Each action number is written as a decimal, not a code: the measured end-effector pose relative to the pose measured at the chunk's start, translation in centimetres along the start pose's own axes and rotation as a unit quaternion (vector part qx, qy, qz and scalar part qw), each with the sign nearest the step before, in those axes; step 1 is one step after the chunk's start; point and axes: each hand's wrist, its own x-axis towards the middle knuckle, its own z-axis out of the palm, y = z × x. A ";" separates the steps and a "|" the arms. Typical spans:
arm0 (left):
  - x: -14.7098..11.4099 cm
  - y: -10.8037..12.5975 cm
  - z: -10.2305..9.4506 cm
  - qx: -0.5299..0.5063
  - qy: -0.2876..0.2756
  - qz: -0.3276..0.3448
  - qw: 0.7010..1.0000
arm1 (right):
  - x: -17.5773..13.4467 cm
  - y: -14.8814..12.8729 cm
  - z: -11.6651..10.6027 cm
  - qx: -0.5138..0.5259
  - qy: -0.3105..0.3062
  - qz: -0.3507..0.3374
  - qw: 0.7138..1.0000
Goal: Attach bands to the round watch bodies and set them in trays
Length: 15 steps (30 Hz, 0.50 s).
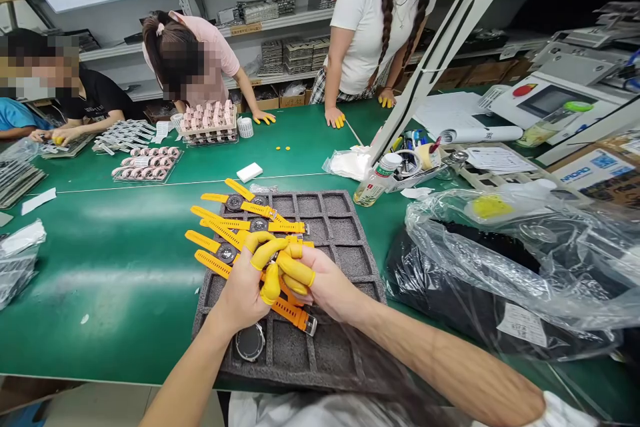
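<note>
My left hand (250,280) and my right hand (310,273) meet above a dark grey foam tray (367,267), yellow finger cots on their fingertips. Both are closed in a pinch around a small thing, mostly hidden by the fingers; I cannot make it out. Under and beyond them, several watches with yellow-orange straps lie across the tray, one with its dark watch face (227,253) just left of my left hand. An orange strap (290,313) with a metal buckle (311,325) shows below my fingers. A strapless round watch case (250,342) sits in a near-left compartment.
A clear plastic bag (500,260) over dark material lies right of the tray. Behind it stand a bottle (377,180) and a slanted white post (430,73). Across the green table (125,267) are co-workers, a rack of pink items (207,123) and a white block (249,172).
</note>
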 end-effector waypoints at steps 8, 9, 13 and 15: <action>0.4 0.9 -1.2 -0.013 -0.044 0.031 0.998 | -0.5 -1.0 0.1 -0.084 0.009 -0.017 0.996; 0.4 1.2 -1.7 -0.005 -0.039 0.029 0.999 | -0.8 -1.4 0.0 -0.130 0.011 -0.043 0.990; 0.1 2.7 -6.0 0.085 -0.039 -0.072 0.993 | -1.8 -3.5 -1.1 -0.477 0.001 -0.177 0.861; -0.1 3.2 -9.2 0.155 -0.094 -0.123 0.976 | -1.9 -3.8 -1.4 -0.625 -0.002 -0.199 0.755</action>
